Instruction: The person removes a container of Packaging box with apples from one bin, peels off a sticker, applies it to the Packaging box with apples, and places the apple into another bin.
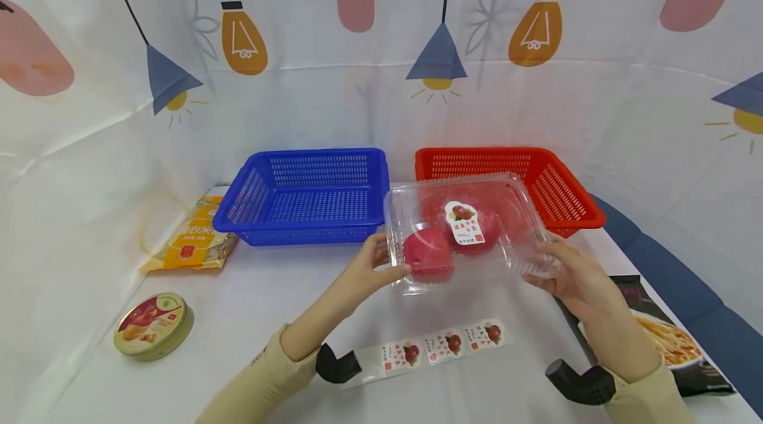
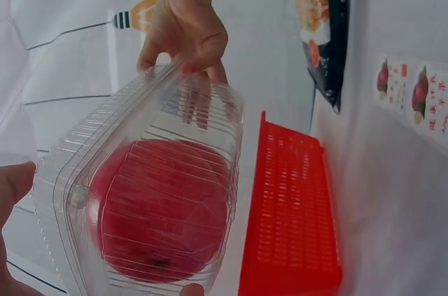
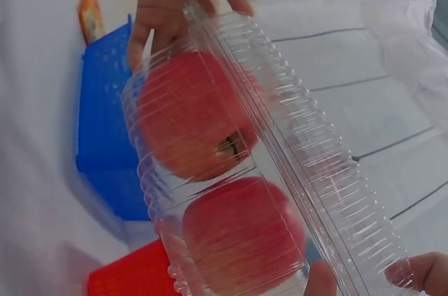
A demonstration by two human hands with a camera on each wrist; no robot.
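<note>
A clear plastic clamshell box [image 1: 512,258] is held up in front of the baskets, its lid closed. Two red apples [image 1: 428,253] lie inside it, seen close through the ribbed wall in the right wrist view, one apple [image 3: 199,117] above the other. On the lid is a white label [image 1: 465,222] with an apple picture and red writing. My left hand [image 1: 356,281] grips the box's left end, thumb toward the front. At the opposite end my right hand [image 1: 590,291] holds the box between thumb and fingers, some of them hidden behind the plastic.
Behind the box stand a blue basket [image 1: 316,236] and a red basket [image 1: 575,211]. A strip of apple labels [image 1: 411,354] lies nearer me. Left are a yellow food bag [image 1: 193,238] and a round tin [image 1: 153,326]; right, a black food packet [image 1: 673,338] by the table edge.
</note>
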